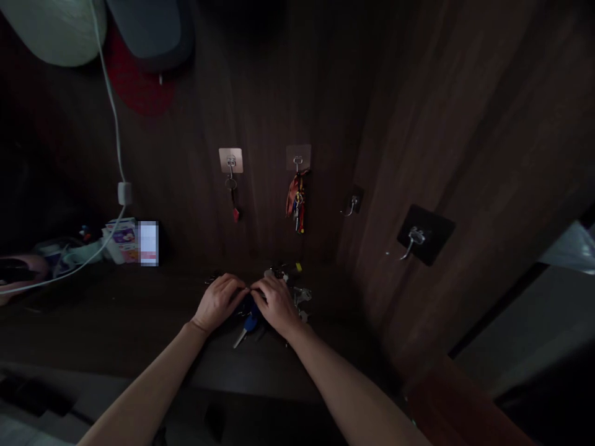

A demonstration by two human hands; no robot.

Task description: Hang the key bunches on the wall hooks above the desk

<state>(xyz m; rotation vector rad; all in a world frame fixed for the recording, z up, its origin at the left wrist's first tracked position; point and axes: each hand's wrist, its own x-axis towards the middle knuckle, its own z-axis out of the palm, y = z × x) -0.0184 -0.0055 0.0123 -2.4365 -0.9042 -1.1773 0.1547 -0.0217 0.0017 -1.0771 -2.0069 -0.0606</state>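
Note:
My left hand (221, 301) and my right hand (277, 303) meet at the fingertips over a dark wooden shelf (153, 328). Both are closed in a pinch on a small shiny bit, apparently a key ring (248, 289), largely covered by the fingers. Just below it, a blue-headed key (250, 323) points its blade toward me. Loose silvery keys (303, 295) lie beside and behind my right hand, along with a small yellow piece (299, 267). A dark metal item (211, 279) rests behind my left hand.
On the back panel, one hook (231, 161) holds a ring with a red tag (237, 214); another holds a bunch of keys with ribbons (298, 201). Two hooks (354, 203) (416, 235) are on the side panel. Small boxes (124, 238) and a white cable (114, 118) are at left.

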